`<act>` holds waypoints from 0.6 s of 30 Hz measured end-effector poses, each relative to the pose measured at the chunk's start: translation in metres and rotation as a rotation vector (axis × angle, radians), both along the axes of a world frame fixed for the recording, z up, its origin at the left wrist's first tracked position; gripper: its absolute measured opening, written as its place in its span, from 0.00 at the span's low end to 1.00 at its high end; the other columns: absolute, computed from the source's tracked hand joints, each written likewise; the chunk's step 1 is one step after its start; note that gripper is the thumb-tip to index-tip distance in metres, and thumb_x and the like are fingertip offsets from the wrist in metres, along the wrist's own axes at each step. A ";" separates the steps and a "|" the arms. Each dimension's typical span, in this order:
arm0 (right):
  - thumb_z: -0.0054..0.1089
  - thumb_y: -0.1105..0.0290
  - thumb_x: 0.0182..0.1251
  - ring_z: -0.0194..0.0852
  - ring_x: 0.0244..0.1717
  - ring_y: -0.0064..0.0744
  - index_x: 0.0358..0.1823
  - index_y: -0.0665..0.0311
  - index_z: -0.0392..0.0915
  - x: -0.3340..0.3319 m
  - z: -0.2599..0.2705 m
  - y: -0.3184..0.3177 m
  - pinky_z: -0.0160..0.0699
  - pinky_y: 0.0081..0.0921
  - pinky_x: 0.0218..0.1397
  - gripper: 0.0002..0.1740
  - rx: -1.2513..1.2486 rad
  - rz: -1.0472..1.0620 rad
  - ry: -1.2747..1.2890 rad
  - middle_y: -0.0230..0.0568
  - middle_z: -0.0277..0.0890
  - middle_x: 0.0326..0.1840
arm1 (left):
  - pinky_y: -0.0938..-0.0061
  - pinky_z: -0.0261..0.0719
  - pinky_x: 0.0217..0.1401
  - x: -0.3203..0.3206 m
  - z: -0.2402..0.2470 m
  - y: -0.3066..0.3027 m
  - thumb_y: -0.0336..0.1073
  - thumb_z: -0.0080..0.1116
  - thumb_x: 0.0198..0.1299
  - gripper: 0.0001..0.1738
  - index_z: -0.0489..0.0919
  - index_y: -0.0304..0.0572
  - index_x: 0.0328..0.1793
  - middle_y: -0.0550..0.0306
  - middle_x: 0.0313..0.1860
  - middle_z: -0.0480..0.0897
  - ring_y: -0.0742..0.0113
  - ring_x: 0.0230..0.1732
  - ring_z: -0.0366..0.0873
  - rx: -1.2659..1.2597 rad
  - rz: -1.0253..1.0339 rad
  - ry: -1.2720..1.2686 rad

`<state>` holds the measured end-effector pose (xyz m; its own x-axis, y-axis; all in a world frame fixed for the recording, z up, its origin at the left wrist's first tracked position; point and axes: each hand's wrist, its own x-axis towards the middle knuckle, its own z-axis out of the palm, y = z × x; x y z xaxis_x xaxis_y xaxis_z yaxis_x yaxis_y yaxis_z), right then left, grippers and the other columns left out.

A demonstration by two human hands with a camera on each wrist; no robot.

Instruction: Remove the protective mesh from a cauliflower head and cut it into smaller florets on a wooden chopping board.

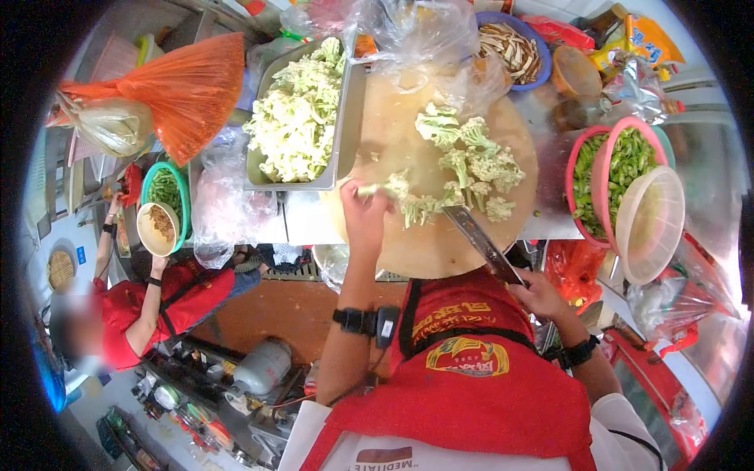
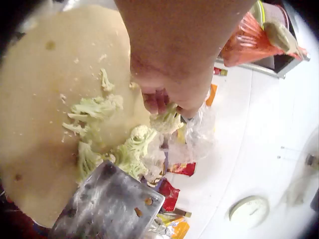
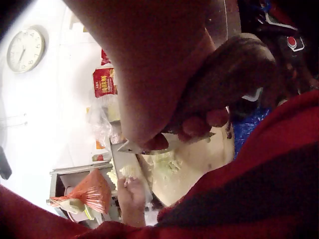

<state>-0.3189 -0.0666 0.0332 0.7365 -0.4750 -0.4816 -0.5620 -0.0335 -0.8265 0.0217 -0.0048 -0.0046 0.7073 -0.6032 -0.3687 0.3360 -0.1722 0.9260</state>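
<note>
Left hand (image 1: pixel 365 210) pinches a cauliflower floret (image 2: pixel 167 119) near the left edge of the cutting board (image 1: pixel 416 255) (fingers cover most of it). Right hand (image 1: pixel 540 294) grips the cleaver (image 1: pixel 481 240), handle buried in the fist, blade over the near edge. Cut florets (image 1: pixel 475 165) crowd mid-board; a steel tray (image 1: pixel 346 118) of cauliflower stands left, bean baskets (image 1: pixel 570 180) right.

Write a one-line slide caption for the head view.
A person's left hand holds a cauliflower floret on the round cutting board while the right hand grips a cleaver.
</note>
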 end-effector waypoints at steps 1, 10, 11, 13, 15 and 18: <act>0.52 0.70 0.65 0.67 0.23 0.24 0.61 0.60 0.73 0.002 -0.004 0.002 0.70 0.27 0.30 0.22 -0.060 0.005 -0.061 0.36 0.73 0.25 | 0.72 0.81 0.41 -0.002 -0.003 0.015 0.21 0.53 0.61 0.13 0.66 0.35 0.50 0.51 0.44 0.74 0.63 0.38 0.80 -0.075 0.084 0.119; 0.52 0.70 0.62 0.74 0.28 0.36 0.63 0.58 0.72 0.076 0.013 -0.006 0.74 0.29 0.39 0.25 0.062 0.228 0.042 0.52 0.77 0.29 | 0.71 0.80 0.48 -0.041 -0.036 0.078 0.24 0.56 0.61 0.14 0.69 0.29 0.52 0.44 0.45 0.78 0.57 0.48 0.81 0.376 0.007 0.048; 0.51 0.70 0.62 0.75 0.28 0.38 0.64 0.58 0.71 0.084 0.011 -0.003 0.74 0.30 0.39 0.26 0.071 0.242 0.049 0.53 0.77 0.29 | 0.69 0.80 0.47 -0.043 -0.027 0.077 0.25 0.57 0.61 0.15 0.70 0.30 0.52 0.42 0.44 0.79 0.55 0.48 0.82 0.524 -0.045 -0.067; 0.51 0.70 0.61 0.76 0.28 0.42 0.65 0.58 0.70 0.097 0.006 0.001 0.75 0.31 0.41 0.27 0.083 0.269 0.060 0.55 0.77 0.30 | 0.63 0.79 0.45 -0.044 -0.047 0.090 0.27 0.60 0.58 0.19 0.70 0.32 0.54 0.39 0.45 0.79 0.48 0.45 0.81 0.599 -0.118 -0.418; 0.50 0.67 0.62 0.77 0.26 0.44 0.66 0.59 0.69 0.108 0.010 0.001 0.76 0.33 0.38 0.28 0.084 0.329 0.081 0.55 0.77 0.27 | 0.58 0.78 0.45 -0.046 -0.058 0.101 0.29 0.62 0.56 0.20 0.71 0.33 0.54 0.36 0.44 0.79 0.42 0.44 0.80 0.616 -0.153 -0.604; 0.50 0.65 0.63 0.78 0.25 0.44 0.67 0.60 0.67 0.110 0.005 0.003 0.77 0.34 0.36 0.28 0.054 0.402 0.069 0.56 0.76 0.25 | 0.55 0.77 0.46 -0.048 -0.058 0.110 0.30 0.62 0.55 0.18 0.74 0.33 0.51 0.35 0.42 0.80 0.38 0.42 0.79 0.578 -0.143 -0.617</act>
